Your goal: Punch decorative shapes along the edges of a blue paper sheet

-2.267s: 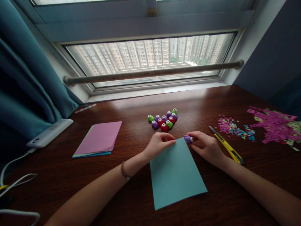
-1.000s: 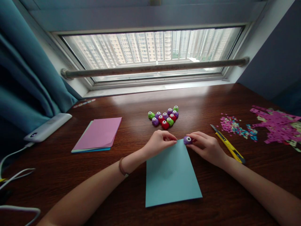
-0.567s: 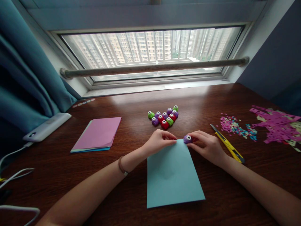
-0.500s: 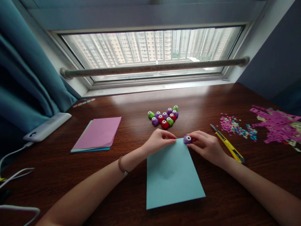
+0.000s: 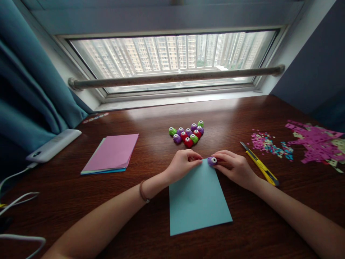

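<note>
The right hand [image 5: 234, 167] pinches a little purple punch [image 5: 212, 160] at the top edge of the blue paper [image 5: 198, 201]. The left hand [image 5: 182, 164] is curled, fingertips pressing that same edge. The paper lies flat on the desk [image 5: 151, 151].

Ten small punches in all, nine clustered [image 5: 186, 134] and one purple punch [image 5: 212, 160] apart, one teal sheet [image 5: 198, 199], one yellow knife [image 5: 260, 168].
</note>
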The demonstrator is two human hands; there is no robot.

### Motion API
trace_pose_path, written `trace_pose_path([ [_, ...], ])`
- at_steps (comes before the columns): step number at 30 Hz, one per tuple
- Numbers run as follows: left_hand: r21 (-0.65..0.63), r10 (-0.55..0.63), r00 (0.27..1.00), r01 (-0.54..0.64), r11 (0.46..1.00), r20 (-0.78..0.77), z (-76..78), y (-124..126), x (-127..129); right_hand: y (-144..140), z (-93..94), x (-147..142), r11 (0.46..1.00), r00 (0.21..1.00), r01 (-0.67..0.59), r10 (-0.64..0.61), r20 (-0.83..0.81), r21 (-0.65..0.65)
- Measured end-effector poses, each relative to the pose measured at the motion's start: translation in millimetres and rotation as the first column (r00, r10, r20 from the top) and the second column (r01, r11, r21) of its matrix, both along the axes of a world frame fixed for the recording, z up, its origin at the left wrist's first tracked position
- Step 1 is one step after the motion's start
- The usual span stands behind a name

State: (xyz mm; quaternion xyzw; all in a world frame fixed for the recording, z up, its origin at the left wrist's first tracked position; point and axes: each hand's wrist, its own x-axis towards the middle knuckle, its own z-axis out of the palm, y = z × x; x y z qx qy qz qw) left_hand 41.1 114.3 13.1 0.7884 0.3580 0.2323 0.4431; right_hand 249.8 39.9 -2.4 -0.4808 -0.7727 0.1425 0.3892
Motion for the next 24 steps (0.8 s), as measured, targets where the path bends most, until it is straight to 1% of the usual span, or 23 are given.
trace_pose_path([
  [9, 0.204, 0.009, 1.0, -0.004, 0.979, -0.021, -7.9, -5.7, 6.0, 3.5, -5.2, 1.9, 1.0, 0.998, 0.02, -0.019, 0.054, -0.012],
  [16, 0.38, 0.029, 0.995, 0.01, 0.925, -0.096, -16.4, -9.5, 9.6, 5.3, -4.2, 0.9, 0.998, 0.996, 0.061, -0.059, 0.071, -0.024],
  [19, 0.458, 0.061, 0.992, -0.004, 0.889, -0.111, -17.3, -13.4, 10.5, 5.6, -3.3, 0.6, 0.997, 0.996, 0.061, -0.058, 0.07, -0.044],
  [21, 0.528, 0.086, 0.989, -0.008, 0.85, -0.124, -16.9, -17.0, 11.4, 4.9, -2.7, 0.6, 0.997, 0.995, 0.063, -0.06, 0.073, -0.038],
  [22, 0.58, 0.1, 0.985, -0.002, 0.815, -0.138, -16.6, -18.9, 11.8, 4.1, -1.9, 0.6, 0.997, 0.994, 0.071, -0.069, 0.084, -0.021],
  [24, 0.692, 0.135, 0.976, 0.02, 0.721, -0.169, -16.4, -22.2, 12.3, 1.7, 1.2, 0.6, 0.995, 0.985, 0.087, -0.092, 0.143, 0.04],
])
